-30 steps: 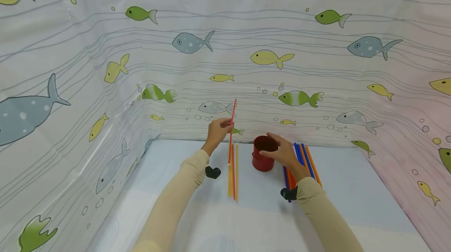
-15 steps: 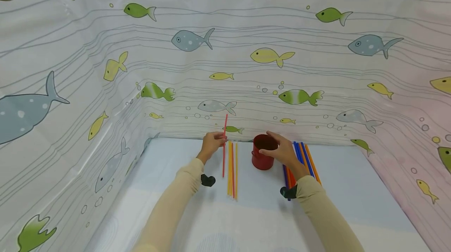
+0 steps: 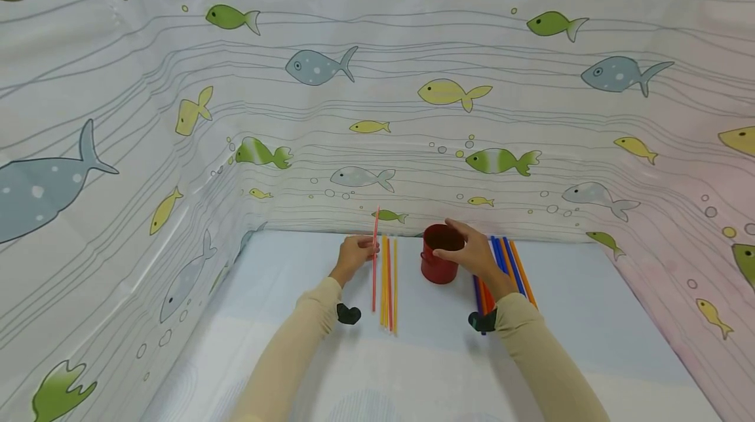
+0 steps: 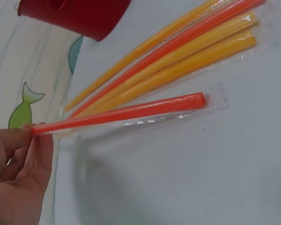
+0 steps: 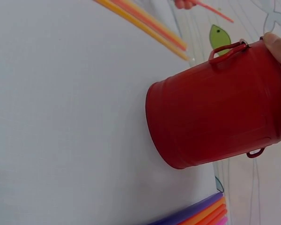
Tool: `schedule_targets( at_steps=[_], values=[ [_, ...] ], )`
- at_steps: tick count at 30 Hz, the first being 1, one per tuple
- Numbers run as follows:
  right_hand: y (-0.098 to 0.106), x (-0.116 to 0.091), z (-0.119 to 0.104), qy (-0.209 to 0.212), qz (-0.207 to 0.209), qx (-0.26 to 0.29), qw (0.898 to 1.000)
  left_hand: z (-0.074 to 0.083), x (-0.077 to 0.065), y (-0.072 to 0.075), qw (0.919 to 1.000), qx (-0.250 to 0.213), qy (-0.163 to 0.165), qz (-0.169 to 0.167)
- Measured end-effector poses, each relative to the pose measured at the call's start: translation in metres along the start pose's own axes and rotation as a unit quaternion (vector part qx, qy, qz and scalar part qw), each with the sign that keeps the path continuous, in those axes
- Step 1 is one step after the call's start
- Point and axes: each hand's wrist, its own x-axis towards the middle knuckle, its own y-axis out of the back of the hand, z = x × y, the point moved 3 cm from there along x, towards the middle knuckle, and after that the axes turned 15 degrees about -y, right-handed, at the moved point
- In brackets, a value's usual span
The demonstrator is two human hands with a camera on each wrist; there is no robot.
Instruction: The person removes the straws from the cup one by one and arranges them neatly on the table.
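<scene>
Between its thumb and fingers, my left hand (image 3: pixel 352 255) pinches a red straw (image 3: pixel 374 287) in a clear wrapper. The straw slants just left of a small row of wrapped straws, yellow (image 3: pixel 396 291) and red. In the left wrist view, the held straw (image 4: pixel 145 108) has its near end toward the right, with a shadow on the white surface below. My right hand (image 3: pixel 480 257) grips the upper part of a red metal bucket (image 3: pixel 436 270), thumb and fingers on opposite sides of its rim. Small handles show on the bucket's sides (image 5: pixel 210 108) in the right wrist view.
Right of the bucket, partly under my right forearm, lie several blue (image 3: pixel 518 271), orange and red straws. A fish-printed curtain (image 3: pixel 413 140) rises behind and on both sides of the white table (image 3: pixel 430 369).
My left hand has carried the red straw left and down, from over the row to beside its left edge. The right hand and bucket have stayed in place.
</scene>
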Motion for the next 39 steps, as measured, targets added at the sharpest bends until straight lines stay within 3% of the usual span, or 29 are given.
schedule_targets(
  at_steps=[9, 10, 19, 39],
  values=[
    [-0.001, 0.001, 0.002, -0.007, -0.001, -0.006, 1.000, -0.008, -0.013, -0.002, 0.9997, 0.003, 0.024, 0.003],
    [-0.001, 0.001, 0.002, -0.007, -0.001, -0.007, 1.000, -0.016, -0.012, -0.003, 0.9997, 0.008, 0.023, 0.011],
    [0.000, 0.000, -0.001, -0.010, 0.007, -0.012, 1.000, -0.022, -0.018, -0.003, 0.9995, 0.002, 0.026, 0.016],
    [-0.001, 0.001, 0.000, -0.010, 0.008, -0.017, 1.000, -0.030, -0.018, 0.002, 0.9994, 0.030, 0.014, 0.012]
  ],
)
